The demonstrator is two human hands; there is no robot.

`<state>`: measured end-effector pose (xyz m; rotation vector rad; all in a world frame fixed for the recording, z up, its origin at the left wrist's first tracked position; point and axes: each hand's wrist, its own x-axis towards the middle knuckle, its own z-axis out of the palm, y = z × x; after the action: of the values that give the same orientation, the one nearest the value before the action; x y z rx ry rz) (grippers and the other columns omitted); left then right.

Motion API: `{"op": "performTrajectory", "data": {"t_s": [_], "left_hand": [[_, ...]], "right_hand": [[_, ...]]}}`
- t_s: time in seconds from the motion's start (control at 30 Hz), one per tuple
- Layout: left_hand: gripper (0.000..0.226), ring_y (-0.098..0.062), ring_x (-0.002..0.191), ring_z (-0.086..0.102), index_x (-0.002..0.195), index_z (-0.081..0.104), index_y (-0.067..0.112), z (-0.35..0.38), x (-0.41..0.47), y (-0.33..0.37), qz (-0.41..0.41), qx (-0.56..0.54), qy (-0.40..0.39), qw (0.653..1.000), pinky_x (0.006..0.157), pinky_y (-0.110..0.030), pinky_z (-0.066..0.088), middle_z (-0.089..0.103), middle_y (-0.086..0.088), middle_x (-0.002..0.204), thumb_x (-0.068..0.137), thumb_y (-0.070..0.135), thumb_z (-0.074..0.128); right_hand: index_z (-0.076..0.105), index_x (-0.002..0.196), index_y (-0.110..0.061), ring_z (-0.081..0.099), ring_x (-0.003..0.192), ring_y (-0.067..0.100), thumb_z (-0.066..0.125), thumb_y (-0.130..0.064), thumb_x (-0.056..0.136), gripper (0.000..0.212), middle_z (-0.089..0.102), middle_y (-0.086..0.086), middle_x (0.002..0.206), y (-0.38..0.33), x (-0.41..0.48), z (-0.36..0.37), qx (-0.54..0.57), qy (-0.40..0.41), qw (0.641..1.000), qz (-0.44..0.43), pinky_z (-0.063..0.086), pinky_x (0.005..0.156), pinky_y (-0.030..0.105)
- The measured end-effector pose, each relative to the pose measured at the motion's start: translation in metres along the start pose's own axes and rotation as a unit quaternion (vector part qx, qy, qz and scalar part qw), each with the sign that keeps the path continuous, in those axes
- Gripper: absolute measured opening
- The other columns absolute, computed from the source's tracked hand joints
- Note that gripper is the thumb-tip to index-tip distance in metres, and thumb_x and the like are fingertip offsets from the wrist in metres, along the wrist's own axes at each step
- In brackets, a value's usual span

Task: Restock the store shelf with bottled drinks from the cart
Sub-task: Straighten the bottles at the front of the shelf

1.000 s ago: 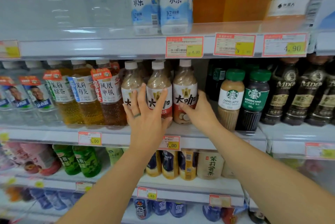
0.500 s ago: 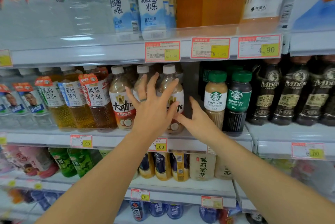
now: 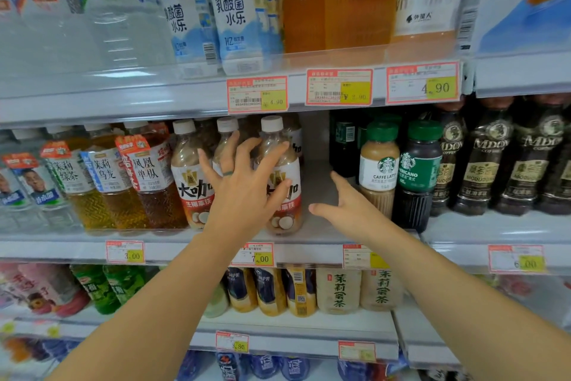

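Note:
Three white-capped coffee latte bottles stand in a row on the middle shelf: the left bottle, the middle one mostly hidden by my hand, and the right bottle. My left hand is spread with fingers straight across the middle and right bottles. My right hand hovers open in the gap just right of the right bottle, thumb pointing at it, apart from it.
Tea bottles stand left of the lattes. Starbucks bottles and dark coffee bottles stand to the right. An upper shelf holds larger drinks. Lower shelves carry more bottles. Price tags line the shelf edges.
My right hand has let go of the right latte bottle and drawn back to the right. My left hand has slid right across the bottles with fingers spread.

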<state>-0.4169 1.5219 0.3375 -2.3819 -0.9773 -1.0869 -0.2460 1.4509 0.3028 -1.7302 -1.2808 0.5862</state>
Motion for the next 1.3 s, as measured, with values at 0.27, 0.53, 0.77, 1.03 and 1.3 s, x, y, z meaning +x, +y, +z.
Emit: {"op": "performTrajectory", "data": {"t_s": [0.27,0.53,0.77,1.03,1.3], "left_hand": [[0.051,-0.032,0.141,0.014,0.138,0.032,0.036,-0.002,-0.003,-0.009,0.027,0.002,-0.034,0.999,0.105,-0.065,-0.004,0.037,-0.011,0.142,0.089,0.052,0.040],[0.052,-0.027,0.136,0.015,0.135,0.029,0.038,0.002,0.000,-0.016,0.041,0.020,-0.013,0.999,0.104,-0.069,0.007,0.042,-0.011,0.137,0.086,0.055,0.036],[0.052,-0.027,0.136,0.016,0.134,0.031,0.035,0.006,-0.002,-0.013,0.028,0.017,-0.005,0.999,0.104,-0.069,0.006,0.041,-0.014,0.137,0.086,0.053,0.038],[0.053,-0.030,0.138,0.017,0.135,0.029,0.034,0.001,-0.003,-0.005,0.016,0.022,-0.028,0.999,0.105,-0.069,0.006,0.040,-0.014,0.138,0.086,0.053,0.036],[0.053,-0.030,0.134,0.022,0.135,0.033,0.031,0.002,-0.005,-0.010,0.037,0.044,-0.009,0.998,0.105,-0.066,0.013,0.045,-0.016,0.135,0.086,0.051,0.039]], "right_hand": [[0.037,0.138,-0.013,0.058,0.102,0.017,0.061,-0.021,0.088,0.056,0.053,0.005,0.130,-0.026,0.083,0.020,0.151,0.084,0.985,-0.024,0.043,0.068,0.008],[0.043,0.132,-0.013,0.061,0.087,0.013,0.079,-0.019,0.071,0.072,0.057,0.011,0.126,-0.018,0.136,0.038,0.301,0.042,0.953,-0.001,0.050,0.049,0.015],[0.049,0.128,-0.013,0.058,0.096,0.015,0.074,-0.020,0.076,0.057,0.061,0.007,0.119,-0.011,0.121,0.036,0.251,0.043,0.967,-0.026,0.043,0.046,0.009],[0.045,0.136,-0.010,0.045,0.126,0.030,0.026,-0.068,0.088,0.077,0.049,0.013,0.137,-0.004,0.116,0.024,0.261,0.088,0.956,0.104,0.033,0.100,0.035],[0.052,0.126,0.001,0.054,0.117,0.034,0.058,-0.017,0.090,0.040,0.055,0.023,0.128,-0.011,0.172,0.031,0.331,0.150,0.931,0.029,0.042,0.101,0.046]]}}
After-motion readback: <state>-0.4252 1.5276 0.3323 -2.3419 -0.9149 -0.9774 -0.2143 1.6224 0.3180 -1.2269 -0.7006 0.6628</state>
